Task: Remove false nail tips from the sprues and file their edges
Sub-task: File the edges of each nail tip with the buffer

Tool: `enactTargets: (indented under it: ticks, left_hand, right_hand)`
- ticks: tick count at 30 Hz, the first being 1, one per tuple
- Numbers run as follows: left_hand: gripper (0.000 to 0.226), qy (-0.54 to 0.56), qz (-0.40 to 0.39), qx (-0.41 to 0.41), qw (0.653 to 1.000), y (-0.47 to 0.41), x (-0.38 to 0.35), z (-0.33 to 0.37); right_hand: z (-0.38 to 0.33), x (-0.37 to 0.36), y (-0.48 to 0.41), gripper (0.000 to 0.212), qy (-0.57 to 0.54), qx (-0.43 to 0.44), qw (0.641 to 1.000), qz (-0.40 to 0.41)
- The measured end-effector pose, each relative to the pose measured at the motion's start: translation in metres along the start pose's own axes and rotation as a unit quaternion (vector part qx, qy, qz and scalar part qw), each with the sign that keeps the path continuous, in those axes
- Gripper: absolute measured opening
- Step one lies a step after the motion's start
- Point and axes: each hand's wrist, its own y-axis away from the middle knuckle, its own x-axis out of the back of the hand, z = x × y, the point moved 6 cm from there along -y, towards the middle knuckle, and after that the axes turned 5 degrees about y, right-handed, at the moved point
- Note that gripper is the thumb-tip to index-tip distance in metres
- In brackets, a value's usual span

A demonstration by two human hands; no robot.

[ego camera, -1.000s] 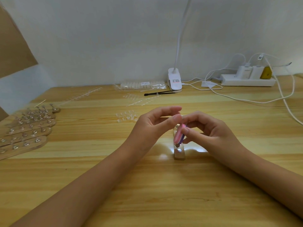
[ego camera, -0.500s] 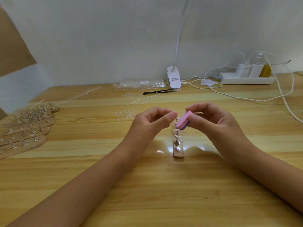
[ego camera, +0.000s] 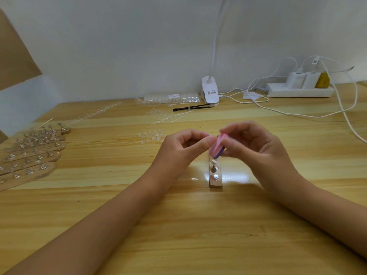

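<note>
Head view: left hand point(ego camera: 183, 148) thumb and forefinger pinch nail tip point(ego camera: 209, 135), barely visible, above wooden holder point(ego camera: 215, 180). Right hand point(ego camera: 257, 148) fingers curled, gripping pink file point(ego camera: 217, 146), file against tip. Loose nail tips point(ego camera: 152, 135) on table point(ego camera: 198, 225) behind left hand. Lamp clip point(ego camera: 210, 93) label, bag point(ego camera: 172, 97) label: writing too blurred to read.

I see a glossy, varnished pale wooden worktop point(ego camera: 178, 225), a small bare-wood strip point(ego camera: 215, 182) with shiny metal pegs point(ego camera: 214, 169), a matt pink block file point(ego camera: 217, 144), clear glossy plastic nail tips point(ego camera: 152, 135), smooth white plastic power strip point(ego camera: 297, 92)
</note>
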Motion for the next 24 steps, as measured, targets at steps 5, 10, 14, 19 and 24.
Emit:
enactTargets:
  ticks: [5,10,14,19,24]
  left_hand:
    - [0.037,-0.015,0.008,-0.014,1.000,0.000,0.000,-0.001]
    - [0.037,-0.009,0.008,-0.014,1.000,0.000,-0.001,-0.004]
    - [0.033,-0.014,0.006,-0.008,1.000,0.001,-0.002,-0.008]
    - [0.029,-0.012,0.002,-0.020,1.000,0.000,-0.003,-0.007]
    - [0.034,-0.007,-0.001,-0.021,1.000,0.002,-0.006,-0.009]
  right_hand:
    - [-0.002,0.000,0.001,0.027,0.029,0.003,1.000,-0.008]
    - [-0.005,0.007,-0.001,0.023,0.023,0.027,0.999,0.034]
    - [-0.003,0.006,-0.004,0.023,0.039,-0.008,0.999,0.004]
    - [-0.007,0.011,-0.005,0.026,0.046,0.005,0.999,0.023]
    - [0.000,0.006,-0.004,0.026,0.033,-0.017,0.999,-0.002]
